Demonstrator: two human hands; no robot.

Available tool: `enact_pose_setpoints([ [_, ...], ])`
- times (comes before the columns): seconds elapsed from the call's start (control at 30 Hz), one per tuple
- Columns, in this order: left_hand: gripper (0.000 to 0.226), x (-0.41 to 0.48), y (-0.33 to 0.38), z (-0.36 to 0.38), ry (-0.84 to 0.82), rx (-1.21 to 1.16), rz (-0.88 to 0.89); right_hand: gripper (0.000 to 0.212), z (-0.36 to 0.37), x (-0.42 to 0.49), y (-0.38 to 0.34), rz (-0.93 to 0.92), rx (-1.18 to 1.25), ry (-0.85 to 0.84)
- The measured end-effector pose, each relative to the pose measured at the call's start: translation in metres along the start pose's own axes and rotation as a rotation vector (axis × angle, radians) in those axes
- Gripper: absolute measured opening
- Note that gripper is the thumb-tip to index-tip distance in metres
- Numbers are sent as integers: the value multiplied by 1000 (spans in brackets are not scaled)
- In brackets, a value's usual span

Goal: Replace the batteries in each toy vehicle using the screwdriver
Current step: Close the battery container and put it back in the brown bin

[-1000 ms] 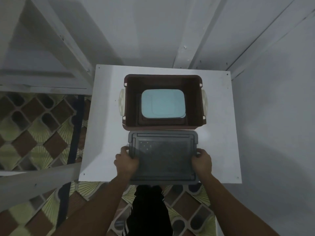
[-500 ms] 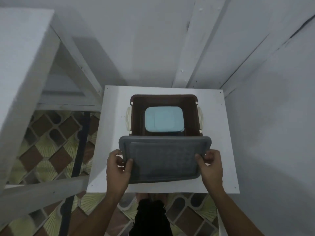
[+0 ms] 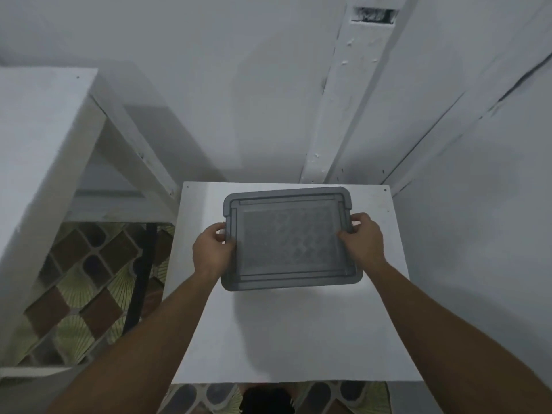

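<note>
A grey plastic lid [image 3: 288, 239] lies flat over the brown storage box at the far end of the small white table [image 3: 286, 330], hiding the box and what is in it. My left hand [image 3: 211, 253] grips the lid's left edge, thumb on top. At the right edge my right hand [image 3: 362, 241] grips it the same way. No toy vehicle, battery or screwdriver is in view.
White walls close in behind and to the right of the table. A white shelf frame [image 3: 44, 150] stands to the left. Patterned brown and green floor tiles [image 3: 86, 282] show below it and at the table's near edge.
Both hands lifted the grey lid from the table in front of the brown box and carried it away from me onto the box, covering the light blue container inside. The camera tilted up.
</note>
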State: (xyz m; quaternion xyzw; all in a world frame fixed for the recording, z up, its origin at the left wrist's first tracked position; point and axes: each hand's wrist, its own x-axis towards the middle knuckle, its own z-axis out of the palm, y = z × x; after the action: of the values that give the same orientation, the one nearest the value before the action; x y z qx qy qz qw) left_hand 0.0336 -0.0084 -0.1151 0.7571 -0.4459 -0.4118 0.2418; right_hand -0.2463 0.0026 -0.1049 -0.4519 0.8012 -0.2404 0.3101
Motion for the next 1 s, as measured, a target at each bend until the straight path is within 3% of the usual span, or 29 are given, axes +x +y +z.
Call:
enact_pose_setpoints([
  [0.27,37,8,-8,11,-14,48,15,40,12,5,15,22,-64,-20],
  [0.43,55,12,-14,12,52,70,-37,46,18,7,25,101,-76,32],
  [0.53,64,14,-16,13,53,32,-151,57,18,4,26,254,73,-28],
  [0.63,50,16,-19,12,4,-20,-178,49,19,1,31,277,163,-55],
  [0.83,37,16,-18,12,31,7,-113,47,21,-5,40,284,215,-60],
  [0.93,25,2,-18,20,105,162,60,48,21,-6,43,285,250,-78],
  [1.0,28,-7,-20,24,119,278,147,50,23,-9,44,277,275,-102],
])
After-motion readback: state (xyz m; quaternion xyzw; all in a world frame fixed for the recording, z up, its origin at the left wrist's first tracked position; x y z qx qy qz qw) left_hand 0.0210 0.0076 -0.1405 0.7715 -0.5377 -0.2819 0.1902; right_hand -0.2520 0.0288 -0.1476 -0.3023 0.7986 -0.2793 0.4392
